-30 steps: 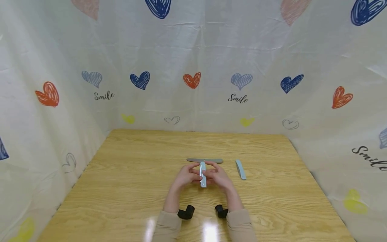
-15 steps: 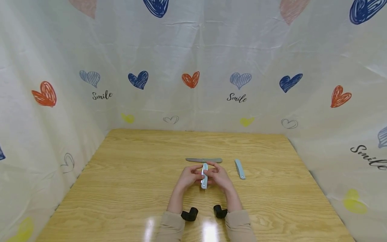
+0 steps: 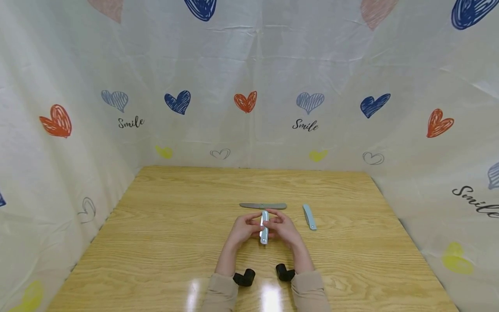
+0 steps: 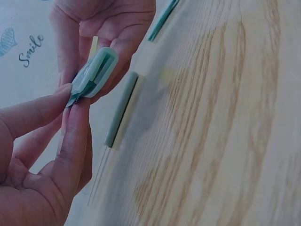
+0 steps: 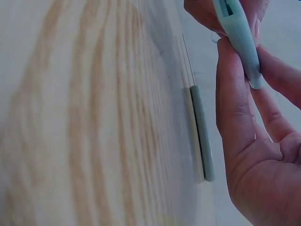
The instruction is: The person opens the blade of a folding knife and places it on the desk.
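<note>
Head view: two hands pinch a pale blue-green folding knife over a wooden table

Left of centre, the left hand (image 3: 241, 230) curves inward, its thumb and forefinger closed in a pinch on the left edge of the pale folding knife (image 3: 264, 237), where a shiny strip shows. The left wrist view shows a slot in the knife's handle. A black device (image 3: 244, 277) sits by the left wrist, beside a beige sleeve (image 3: 221, 291).

Just beyond the hands, an unfolded grey-green knife (image 3: 269, 206) lies crosswise on the wooden table (image 3: 167, 242), blade to the left and handle to the right. The held knife is between the two hands, raised above the tabletop, its length pointing away from the person.

On its right side, the right hand (image 3: 285, 230) pinches the handle between thumb and fingers, with no gap left around it. A second black device (image 3: 285, 273) is by that wrist. Farther right, near but apart from this hand, a light blue folded knife (image 3: 309, 217) lies at a slant. Behind everything hangs a white cloth (image 3: 218, 65) printed with hearts.
</note>
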The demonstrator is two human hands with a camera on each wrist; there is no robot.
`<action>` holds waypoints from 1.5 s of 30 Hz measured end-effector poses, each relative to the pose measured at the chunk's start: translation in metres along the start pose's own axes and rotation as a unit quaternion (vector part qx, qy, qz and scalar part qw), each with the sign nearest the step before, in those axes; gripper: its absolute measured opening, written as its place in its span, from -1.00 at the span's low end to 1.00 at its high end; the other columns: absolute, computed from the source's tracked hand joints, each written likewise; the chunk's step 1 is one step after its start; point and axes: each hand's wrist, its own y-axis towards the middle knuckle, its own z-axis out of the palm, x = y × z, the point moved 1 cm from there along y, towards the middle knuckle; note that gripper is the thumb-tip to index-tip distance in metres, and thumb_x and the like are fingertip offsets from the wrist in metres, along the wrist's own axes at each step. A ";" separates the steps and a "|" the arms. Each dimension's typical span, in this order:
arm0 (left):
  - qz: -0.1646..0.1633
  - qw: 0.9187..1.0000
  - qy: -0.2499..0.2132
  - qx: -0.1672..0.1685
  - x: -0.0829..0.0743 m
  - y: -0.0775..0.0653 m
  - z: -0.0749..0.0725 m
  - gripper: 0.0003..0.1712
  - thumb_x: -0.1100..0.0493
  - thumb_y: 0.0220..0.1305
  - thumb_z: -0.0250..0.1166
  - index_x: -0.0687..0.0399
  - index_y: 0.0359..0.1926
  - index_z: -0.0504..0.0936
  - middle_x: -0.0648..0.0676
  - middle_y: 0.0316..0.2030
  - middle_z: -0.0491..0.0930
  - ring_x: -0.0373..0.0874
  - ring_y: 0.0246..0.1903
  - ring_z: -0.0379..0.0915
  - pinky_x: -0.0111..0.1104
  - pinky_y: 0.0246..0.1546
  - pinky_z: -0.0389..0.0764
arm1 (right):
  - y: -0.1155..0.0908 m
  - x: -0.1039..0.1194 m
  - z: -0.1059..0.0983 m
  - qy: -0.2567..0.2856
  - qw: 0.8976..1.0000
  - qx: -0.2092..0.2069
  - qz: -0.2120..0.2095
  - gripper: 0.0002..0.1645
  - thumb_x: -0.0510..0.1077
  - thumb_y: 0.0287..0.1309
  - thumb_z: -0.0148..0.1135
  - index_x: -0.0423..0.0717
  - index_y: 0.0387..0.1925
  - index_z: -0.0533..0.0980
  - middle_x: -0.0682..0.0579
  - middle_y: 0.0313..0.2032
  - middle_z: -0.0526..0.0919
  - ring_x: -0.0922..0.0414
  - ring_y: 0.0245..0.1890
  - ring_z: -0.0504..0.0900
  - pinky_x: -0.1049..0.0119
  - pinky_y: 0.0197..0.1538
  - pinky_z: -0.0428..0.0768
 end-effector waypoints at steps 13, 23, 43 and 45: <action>-0.009 0.999 -0.032 0.003 0.004 0.003 0.000 -0.44 0.54 0.18 0.25 0.45 0.23 0.44 0.15 -0.39 0.64 -0.20 -0.40 0.59 -0.29 -0.28 0.71 | 0.002 -0.005 -0.002 0.016 1.000 -0.005 0.003 -0.37 -0.29 0.23 0.26 -0.24 0.31 0.33 0.00 -0.32 0.60 0.13 -0.32 0.65 0.26 -0.32 0.70; -0.021 0.999 -0.045 0.004 0.010 0.006 -0.002 -0.43 0.51 0.19 0.27 0.44 0.26 0.41 0.05 -0.41 0.63 -0.21 -0.41 0.59 -0.27 -0.27 0.71 | 0.003 -0.005 -0.003 0.019 1.000 0.002 0.005 -0.35 -0.29 0.23 0.27 -0.27 0.33 0.31 0.00 -0.32 0.61 0.14 -0.32 0.64 0.27 -0.33 0.70; -0.020 0.996 -0.082 0.019 0.012 0.003 -0.002 -0.41 0.44 0.28 0.21 0.39 0.33 0.34 0.00 -0.43 0.60 -0.24 -0.39 0.56 -0.43 -0.30 0.63 | 0.003 -0.005 -0.004 0.038 0.999 -0.010 -0.009 -0.40 -0.33 0.22 0.25 -0.32 0.28 0.33 0.03 -0.38 0.61 0.14 -0.39 0.66 0.25 -0.34 0.71; -0.015 0.997 -0.080 0.016 0.011 0.003 -0.001 -0.41 0.45 0.27 0.20 0.41 0.32 0.34 0.01 -0.43 0.60 -0.23 -0.38 0.56 -0.41 -0.30 0.64 | 0.003 -0.005 -0.004 0.035 0.999 -0.014 -0.006 -0.40 -0.34 0.22 0.24 -0.30 0.28 0.34 0.02 -0.38 0.61 0.14 -0.38 0.66 0.24 -0.34 0.71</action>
